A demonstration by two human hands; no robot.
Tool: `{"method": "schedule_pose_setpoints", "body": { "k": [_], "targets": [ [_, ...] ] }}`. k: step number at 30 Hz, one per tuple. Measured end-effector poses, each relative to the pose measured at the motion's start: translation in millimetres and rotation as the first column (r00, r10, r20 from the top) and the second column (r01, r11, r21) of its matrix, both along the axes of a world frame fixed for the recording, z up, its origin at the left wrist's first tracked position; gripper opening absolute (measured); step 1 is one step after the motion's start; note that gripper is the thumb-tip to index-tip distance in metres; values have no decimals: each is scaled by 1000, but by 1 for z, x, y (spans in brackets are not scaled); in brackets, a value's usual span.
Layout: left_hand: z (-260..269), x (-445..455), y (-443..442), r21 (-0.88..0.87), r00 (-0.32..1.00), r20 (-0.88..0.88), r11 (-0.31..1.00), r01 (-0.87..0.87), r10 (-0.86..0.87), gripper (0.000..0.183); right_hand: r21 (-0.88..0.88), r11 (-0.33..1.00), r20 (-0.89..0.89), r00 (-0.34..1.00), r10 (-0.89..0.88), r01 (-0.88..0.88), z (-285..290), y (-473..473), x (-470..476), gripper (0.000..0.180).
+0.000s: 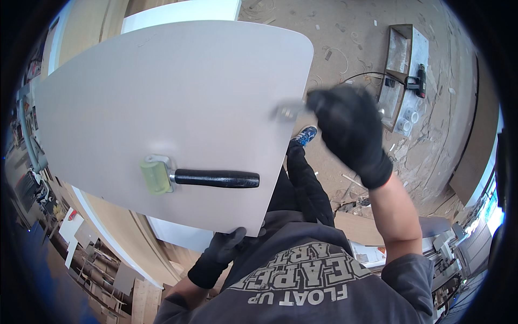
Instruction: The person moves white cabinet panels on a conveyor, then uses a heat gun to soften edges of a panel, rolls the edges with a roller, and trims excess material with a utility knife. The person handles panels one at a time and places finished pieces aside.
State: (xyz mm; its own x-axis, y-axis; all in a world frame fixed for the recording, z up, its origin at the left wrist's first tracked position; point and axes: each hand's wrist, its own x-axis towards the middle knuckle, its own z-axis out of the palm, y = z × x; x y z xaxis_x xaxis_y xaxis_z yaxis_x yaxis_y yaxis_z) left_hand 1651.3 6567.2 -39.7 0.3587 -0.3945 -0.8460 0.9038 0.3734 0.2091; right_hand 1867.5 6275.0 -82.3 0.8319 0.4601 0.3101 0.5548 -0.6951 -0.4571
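A large grey-beige panel with rounded corners lies before me on stacked boards. My left hand, in a black glove, grips the panel's near corner, thumb on top. In my black-gloved right hand, blurred by motion, is a small metal-coloured hand tool at the panel's right edge; its exact kind cannot be told. A hand roller with a pale green cylinder and a black handle rests on the panel between the hands, nearer its near edge.
An open wooden box stands on the littered floor at the right, bearing a black heat gun with a cord and white tape rolls. Stacked boards lie under the panel. Wood offcuts are at lower left.
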Motion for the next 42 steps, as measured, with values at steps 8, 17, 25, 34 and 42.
{"method": "schedule_pose_setpoints", "body": {
  "k": [8, 17, 25, 34, 42],
  "targets": [
    [-6, -3, 1, 1, 996, 30, 996, 88, -88, 54, 285, 888, -691, 719, -71, 361, 0, 3, -56, 15],
    [-9, 0, 0, -32, 996, -10, 995, 92, -92, 59, 258, 787, -914, 405, 12, 560, 5, 43, -41, 33],
    [-4, 7, -1, -34, 997, -29, 997, 64, -65, 56, 484, 590, -756, 649, -90, 646, -7, 35, 44, 27],
    [-2, 16, -2, -34, 996, -5, 995, 94, -94, 42, 519, 662, -663, 743, -87, 540, -22, 18, 63, 33],
    [-6, 4, -2, 15, 995, 54, 996, 85, -85, 45, 500, 499, -831, 555, 45, 708, -19, 16, 32, 19]
  ]
}}
